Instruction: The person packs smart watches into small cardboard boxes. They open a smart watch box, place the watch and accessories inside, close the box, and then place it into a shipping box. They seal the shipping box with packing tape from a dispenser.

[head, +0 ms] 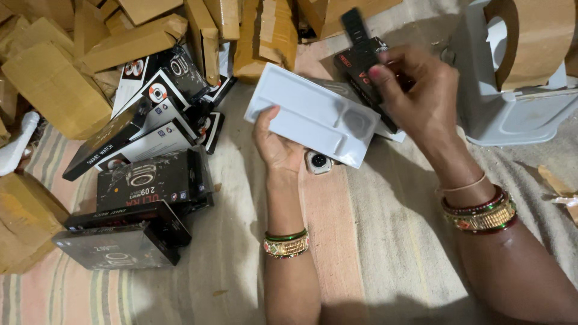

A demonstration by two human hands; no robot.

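Observation:
My left hand grips a white plastic packaging tray from underneath, tilted over the striped cloth. A square watch face peeks out just below the tray, beside my left palm. My right hand pinches a black watch strap that sticks up past my fingers, above a black product box lying behind the tray.
A heap of black and white product boxes lies at the left. Brown cardboard cartons pile along the top and left. A grey plastic stool with a roll of brown tape stands at the upper right.

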